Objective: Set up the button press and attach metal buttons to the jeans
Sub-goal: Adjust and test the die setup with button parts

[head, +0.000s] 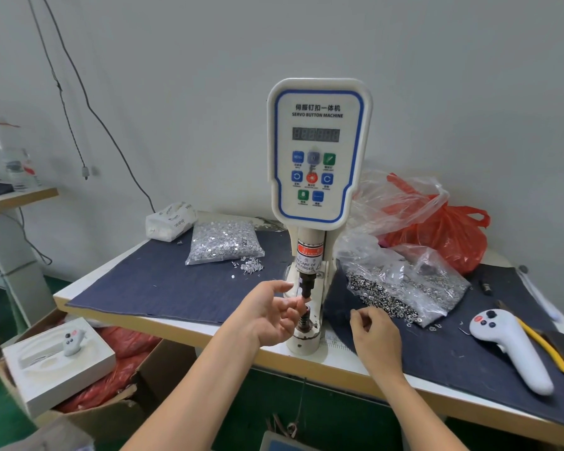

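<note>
Button press point(318, 151) stood upright at the front edge of the worktop point(189, 323), display dark. Upper die point(306, 288) hung just above the lower die point(305, 315), a narrow gap between them. Left hand point(267, 312) was at that gap, fingers loosely spread, fingertips point(302, 301) touching the tip of the upper die; whether they pinched a small part there could not be told. Right hand point(373, 332) rested on the denim cloth point(163, 281) just right of the base, fingers curled under; nothing seen in it, grip not clear.

Judged to be the set-up step: seating or checking the die. Advice: keep the part square to the die, press it home until it sits flush, and pull fingers out of the gap before powering on, as the warning label point(310, 255) says.

Bag of studs point(223, 242) lay left behind the press, bag of buttons point(401, 284) right. No jeans identified in view. White handheld controller point(511, 346) lay far right
</note>
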Demonstrator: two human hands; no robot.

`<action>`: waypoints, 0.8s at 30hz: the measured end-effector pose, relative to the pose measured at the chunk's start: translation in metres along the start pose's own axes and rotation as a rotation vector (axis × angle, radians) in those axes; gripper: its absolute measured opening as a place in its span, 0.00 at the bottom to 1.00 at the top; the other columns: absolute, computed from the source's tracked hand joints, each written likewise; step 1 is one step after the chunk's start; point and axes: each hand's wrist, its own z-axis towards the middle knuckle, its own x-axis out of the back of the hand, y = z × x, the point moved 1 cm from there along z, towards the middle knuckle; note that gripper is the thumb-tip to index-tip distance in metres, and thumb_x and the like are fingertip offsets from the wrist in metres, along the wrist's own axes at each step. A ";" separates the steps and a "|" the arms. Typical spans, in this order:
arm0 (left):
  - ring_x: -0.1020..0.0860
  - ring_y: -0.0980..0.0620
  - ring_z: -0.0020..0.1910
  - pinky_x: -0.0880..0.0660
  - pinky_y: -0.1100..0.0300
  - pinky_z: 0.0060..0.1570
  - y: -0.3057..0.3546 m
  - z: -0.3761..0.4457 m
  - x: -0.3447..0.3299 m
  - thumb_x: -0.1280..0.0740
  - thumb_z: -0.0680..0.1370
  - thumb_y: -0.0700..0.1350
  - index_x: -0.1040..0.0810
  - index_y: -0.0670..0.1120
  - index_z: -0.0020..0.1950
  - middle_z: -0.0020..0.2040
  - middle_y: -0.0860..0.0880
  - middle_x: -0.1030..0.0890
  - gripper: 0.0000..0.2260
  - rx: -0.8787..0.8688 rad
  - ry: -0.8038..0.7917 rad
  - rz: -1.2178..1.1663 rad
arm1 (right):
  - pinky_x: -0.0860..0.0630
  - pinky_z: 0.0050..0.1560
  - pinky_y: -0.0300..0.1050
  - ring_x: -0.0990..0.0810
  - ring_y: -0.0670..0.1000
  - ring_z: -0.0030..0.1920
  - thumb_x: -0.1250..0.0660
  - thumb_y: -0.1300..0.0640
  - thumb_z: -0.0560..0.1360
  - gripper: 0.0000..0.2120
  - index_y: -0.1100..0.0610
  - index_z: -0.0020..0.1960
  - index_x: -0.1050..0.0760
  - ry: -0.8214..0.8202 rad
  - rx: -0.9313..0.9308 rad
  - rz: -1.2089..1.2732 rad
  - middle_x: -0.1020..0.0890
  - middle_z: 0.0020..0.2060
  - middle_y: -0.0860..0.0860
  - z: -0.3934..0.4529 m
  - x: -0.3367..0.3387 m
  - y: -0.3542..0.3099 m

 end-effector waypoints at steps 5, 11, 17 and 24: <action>0.33 0.58 0.21 0.42 0.70 0.16 -0.006 0.005 -0.004 0.34 0.77 0.43 0.22 0.37 0.40 0.28 0.47 0.24 0.10 -0.021 0.074 0.009 | 0.35 0.34 0.35 0.27 0.44 0.37 0.36 0.56 0.77 0.07 0.55 0.41 0.25 0.001 -0.007 0.001 0.24 0.37 0.49 0.000 0.000 0.000; 0.34 0.60 0.19 0.42 0.70 0.13 -0.006 0.008 -0.002 0.32 0.77 0.43 0.21 0.38 0.41 0.29 0.47 0.22 0.10 -0.039 0.119 0.025 | 0.36 0.34 0.34 0.27 0.45 0.37 0.36 0.57 0.77 0.07 0.55 0.41 0.25 0.004 -0.007 -0.003 0.24 0.37 0.49 0.000 0.001 -0.002; 0.33 0.59 0.18 0.41 0.71 0.14 -0.007 0.010 0.001 0.30 0.75 0.46 0.21 0.40 0.41 0.30 0.48 0.21 0.09 -0.082 0.190 0.121 | 0.35 0.35 0.42 0.25 0.52 0.37 0.39 0.64 0.77 0.08 0.60 0.42 0.23 0.034 -0.049 -0.042 0.22 0.35 0.52 0.020 0.010 -0.010; 0.37 0.53 0.22 0.42 0.66 0.22 0.001 0.024 0.021 0.30 0.74 0.44 0.23 0.43 0.32 0.28 0.48 0.27 0.11 -0.430 0.475 0.408 | 0.25 0.47 0.47 0.22 0.58 0.54 0.42 0.62 0.79 0.11 0.60 0.56 0.23 -0.127 -0.127 -0.732 0.21 0.53 0.57 0.067 0.042 0.009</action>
